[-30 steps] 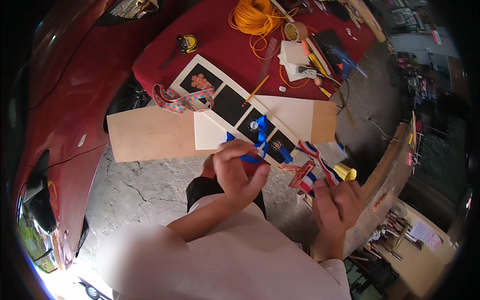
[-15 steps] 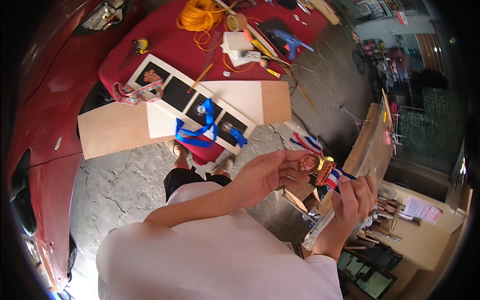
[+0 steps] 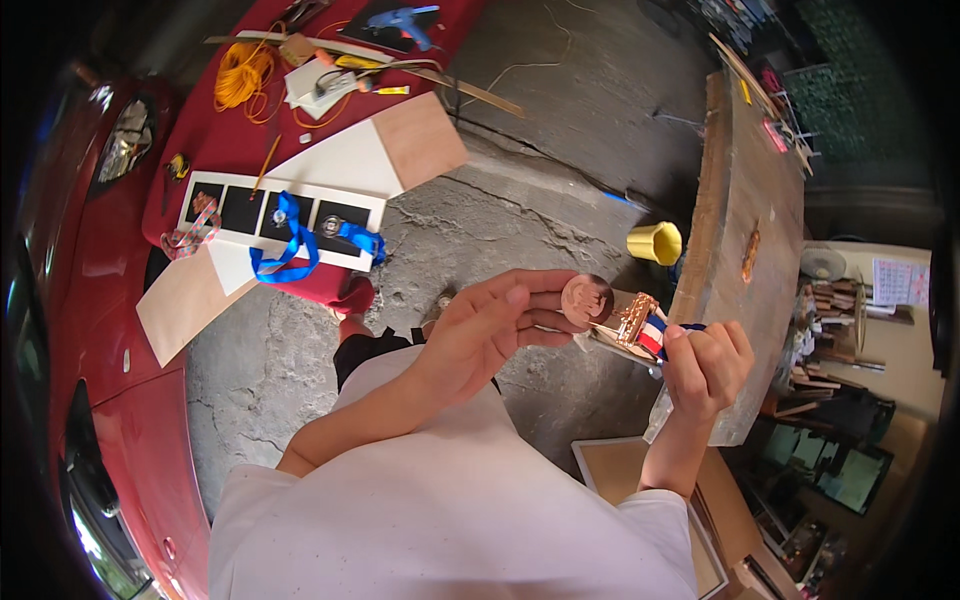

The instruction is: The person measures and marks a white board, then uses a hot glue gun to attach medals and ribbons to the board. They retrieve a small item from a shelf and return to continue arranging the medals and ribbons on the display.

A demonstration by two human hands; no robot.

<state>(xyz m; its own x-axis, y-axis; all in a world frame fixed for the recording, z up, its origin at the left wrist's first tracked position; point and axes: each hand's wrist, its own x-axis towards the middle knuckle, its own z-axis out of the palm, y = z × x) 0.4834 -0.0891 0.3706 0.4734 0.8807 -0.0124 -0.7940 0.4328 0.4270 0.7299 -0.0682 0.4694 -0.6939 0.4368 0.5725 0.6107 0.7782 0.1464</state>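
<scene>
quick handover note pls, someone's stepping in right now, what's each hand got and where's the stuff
Left hand: grip on a bronze medal, pinched at fingertips.
Right hand: closed on the medal's striped ribbon and gold clasp.
Done: a blue-ribbon medal lies on the white display board on the red table.
Left: bronze medal is off the board, in the hands. Yellow cup stands on the floor.

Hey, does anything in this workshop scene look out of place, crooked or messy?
Mostly the red table: a blue ribbon sprawls loosely across the white frame with black panels, which sits askew, overhanging the table edge. A tangled coil of orange cord lies among scattered tools. The bronze round medal held between left hand and right hand looks intact.
</scene>
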